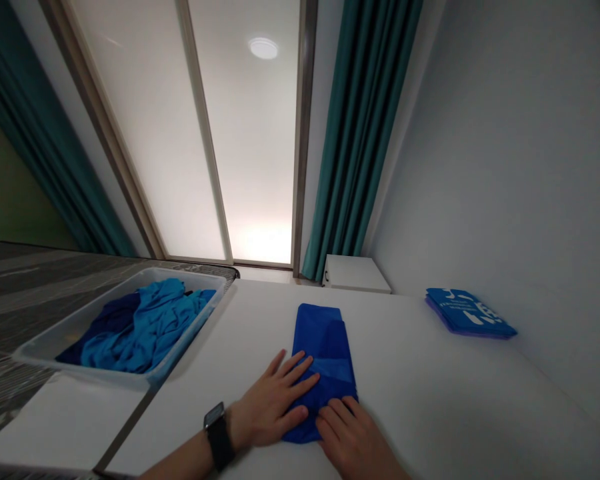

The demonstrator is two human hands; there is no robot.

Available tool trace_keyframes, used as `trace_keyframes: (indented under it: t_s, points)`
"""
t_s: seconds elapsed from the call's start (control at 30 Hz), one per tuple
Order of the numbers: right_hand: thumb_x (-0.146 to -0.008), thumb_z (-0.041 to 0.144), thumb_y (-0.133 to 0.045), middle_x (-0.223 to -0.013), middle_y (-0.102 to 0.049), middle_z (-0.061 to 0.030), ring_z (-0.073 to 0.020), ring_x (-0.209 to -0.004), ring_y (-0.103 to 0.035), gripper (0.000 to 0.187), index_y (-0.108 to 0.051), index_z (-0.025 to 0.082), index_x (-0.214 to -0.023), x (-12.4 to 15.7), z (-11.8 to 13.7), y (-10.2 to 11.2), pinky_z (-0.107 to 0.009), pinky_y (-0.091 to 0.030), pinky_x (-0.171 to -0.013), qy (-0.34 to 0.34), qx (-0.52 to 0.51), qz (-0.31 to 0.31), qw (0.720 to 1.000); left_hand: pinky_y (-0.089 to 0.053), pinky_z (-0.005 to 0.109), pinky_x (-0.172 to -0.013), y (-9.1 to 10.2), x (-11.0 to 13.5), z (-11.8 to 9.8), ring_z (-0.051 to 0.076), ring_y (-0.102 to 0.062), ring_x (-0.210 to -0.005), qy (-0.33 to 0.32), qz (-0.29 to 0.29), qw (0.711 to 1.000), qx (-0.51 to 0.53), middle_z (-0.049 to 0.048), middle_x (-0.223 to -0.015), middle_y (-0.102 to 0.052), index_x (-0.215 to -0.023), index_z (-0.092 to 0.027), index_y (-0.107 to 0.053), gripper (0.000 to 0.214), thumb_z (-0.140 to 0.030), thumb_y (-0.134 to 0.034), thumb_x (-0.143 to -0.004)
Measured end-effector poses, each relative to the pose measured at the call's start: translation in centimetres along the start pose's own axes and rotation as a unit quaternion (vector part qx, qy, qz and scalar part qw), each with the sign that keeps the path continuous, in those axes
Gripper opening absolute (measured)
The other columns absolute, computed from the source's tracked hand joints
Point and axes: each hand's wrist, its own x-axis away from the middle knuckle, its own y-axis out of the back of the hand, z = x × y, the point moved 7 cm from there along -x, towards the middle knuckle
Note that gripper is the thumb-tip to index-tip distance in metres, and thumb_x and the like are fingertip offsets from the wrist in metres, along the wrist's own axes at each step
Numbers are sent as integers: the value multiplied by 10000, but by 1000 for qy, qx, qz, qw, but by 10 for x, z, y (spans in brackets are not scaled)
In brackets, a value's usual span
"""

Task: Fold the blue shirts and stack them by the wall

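On the white desk, a folded blue garment is laid lengthwise near the front edge. Its near end is pressed flat by the left hand, fingers spread, a dark watch worn on the wrist. The right hand is laid beside it, fingers together on the cloth; nothing is pinched. A clear bin of blue clothes is seen left, a folded stack far right.
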Motion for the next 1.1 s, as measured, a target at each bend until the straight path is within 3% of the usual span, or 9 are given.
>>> trace_keyframes:
  t_s: [0.2, 0.37, 0.43, 0.53, 0.67, 0.8, 0.93, 1.1]
  points:
    - [-852, 234, -657, -786, -670, 21, -179, -723, -603, 105, -553, 233, -870, -3, -12, 12, -309, -409, -728, -51, -81, 35, 995, -121, 497, -1210, 17, 12, 2, 287, -250, -1461, -48, 34, 990, 127, 53, -1599, -248, -1542, -307, -241, 687, -610, -420, -952]
    - [-838, 118, -611, -836, -684, 9, -182, -741, -627, 149, -576, 234, -925, -12, -27, 28, -287, -411, -708, -102, -154, 96, 978, -193, 471, -1205, 15, 19, 3, 307, -366, -1409, -56, 12, 986, 158, 87, -1552, -367, -1525, -275, -296, 876, -628, -655, -808]
    - [-853, 101, -586, -879, -693, -1, -186, -771, -640, 169, -592, 228, -964, -20, -33, 35, -284, -419, -713, -115, -183, 144, 966, -292, 424, -1172, 10, 18, 7, 279, -452, -1354, -24, -24, 987, 159, 93, -1483, -476, -1485, -260, -374, 758, -510, -681, -838]
    - [-905, 139, -551, -958, -704, -18, -185, -834, -658, 160, -607, 220, -1031, -33, -42, 47, -272, -438, -741, -142, -236, 199, 940, -415, 360, -1056, 7, 15, 17, 230, -579, -1189, 64, -99, 979, 167, 78, -1263, -655, -1285, -247, -585, 396, -344, -625, -903]
    - [-958, 226, -509, -994, -709, -17, -181, -882, -665, 143, -617, 232, -1052, -46, -54, 55, -263, -446, -776, -190, -287, 237, 908, -405, 378, -977, 6, 11, 24, 219, -605, -1017, 132, -125, 970, 161, 48, -1040, -710, -995, -245, -697, 132, -287, -620, -896]
    - [-971, 293, -490, -982, -712, -5, -179, -870, -663, 161, -632, 258, -1037, -58, -68, 52, -265, -444, -760, -210, -320, 252, 889, -397, 368, -925, 6, 11, 31, 215, -584, -949, 190, -113, 959, 175, 39, -951, -700, -899, -229, -702, 101, -298, -631, -875]
    - [-956, 320, -488, -988, -713, -18, -198, -901, -649, 189, -653, 250, -1016, -83, -97, 40, -293, -449, -793, -215, -343, 251, 879, -424, 345, -833, -1, 18, 45, 223, -571, -900, 288, -113, 925, 222, 30, -925, -676, -940, -215, -666, 128, -250, -646, -819]
    - [-922, 316, -505, -939, -718, -34, -198, -869, -635, 211, -689, 215, -951, -125, -134, -3, -285, -449, -758, -185, -350, 289, 872, -433, 329, -809, -11, 22, 54, 222, -593, -903, 312, -135, 886, 315, 21, -894, -689, -1092, -206, -565, 287, -247, -639, -818]
